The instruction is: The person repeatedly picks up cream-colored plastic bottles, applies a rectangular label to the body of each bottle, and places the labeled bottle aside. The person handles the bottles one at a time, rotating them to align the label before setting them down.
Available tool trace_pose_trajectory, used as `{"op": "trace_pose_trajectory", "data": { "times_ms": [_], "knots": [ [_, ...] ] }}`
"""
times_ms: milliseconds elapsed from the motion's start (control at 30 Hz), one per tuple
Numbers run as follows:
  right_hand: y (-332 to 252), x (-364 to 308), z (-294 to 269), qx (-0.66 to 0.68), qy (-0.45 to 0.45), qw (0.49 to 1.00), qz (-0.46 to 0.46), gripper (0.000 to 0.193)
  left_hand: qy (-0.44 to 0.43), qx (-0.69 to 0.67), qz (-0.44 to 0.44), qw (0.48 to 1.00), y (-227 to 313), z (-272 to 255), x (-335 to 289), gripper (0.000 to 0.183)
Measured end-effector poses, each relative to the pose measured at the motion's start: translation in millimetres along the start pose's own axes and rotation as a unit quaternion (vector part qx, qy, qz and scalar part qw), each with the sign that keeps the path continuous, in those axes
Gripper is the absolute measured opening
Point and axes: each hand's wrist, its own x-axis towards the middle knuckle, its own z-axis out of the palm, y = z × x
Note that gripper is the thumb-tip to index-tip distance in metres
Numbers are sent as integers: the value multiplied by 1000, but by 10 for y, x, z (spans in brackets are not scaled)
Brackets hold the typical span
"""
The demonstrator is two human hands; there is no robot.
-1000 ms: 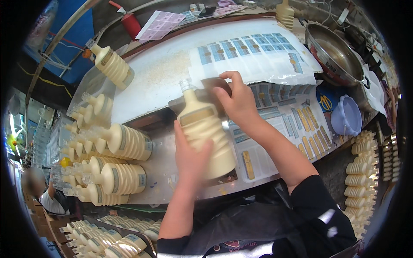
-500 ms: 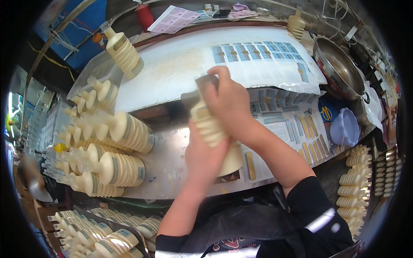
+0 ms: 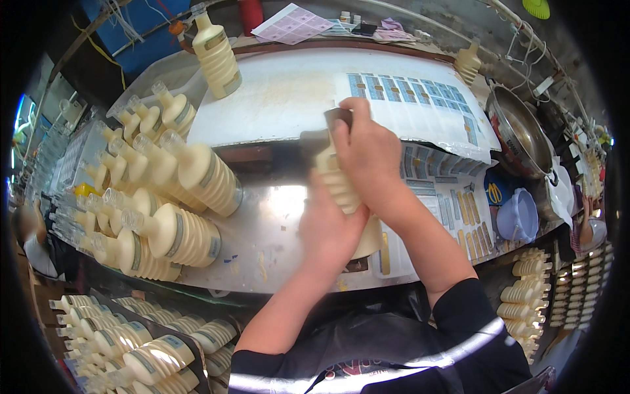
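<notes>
A cream ribbed bottle (image 3: 341, 190) stands slightly tilted at the table's front edge, between my two hands. My left hand (image 3: 331, 220) is wrapped round its ribbed body, its fingers smeared by motion. Higher up, my right hand (image 3: 369, 151) closes over the bottle's shoulder and neck. A dark brown, cloth-like piece (image 3: 339, 118) shows between its thumb and fingers, and part of it spreads left of the bottle's shoulder. The neck itself is hidden. Close to the bottle's right side lies a gold label strip (image 3: 385, 253).
Several similar bottles (image 3: 210, 177) crowd the table's left side; one bottle (image 3: 218, 62) stands behind them. Blue labels (image 3: 410, 88) lie on the white board (image 3: 275, 98). At right are a lilac bucket (image 3: 518, 217) and a metal basin (image 3: 525, 125). More bottles fill crates below left.
The whole view has shifted and tilted a little, so the table sits differently in it. Both hands keep their hold on the bottle, with the left hand's fingers in motion.
</notes>
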Motion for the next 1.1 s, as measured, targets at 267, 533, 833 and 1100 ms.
{"op": "trace_pose_trajectory", "data": {
  "times_ms": [267,533,833,1100],
  "knots": [
    [108,-31,79,-28,-2,1000,-4,26,-37,-16,-19,999,-133,-66,78,102],
    [634,-104,71,83,35,996,20,27,-52,-227,-44,972,-501,78,690,62],
    [1026,-191,304,164,65,983,54,28,-85,-431,-52,897,-472,92,620,47],
    [982,-186,118,297,65,949,83,31,-104,-461,-67,879,-512,70,645,52]
  ]
}}
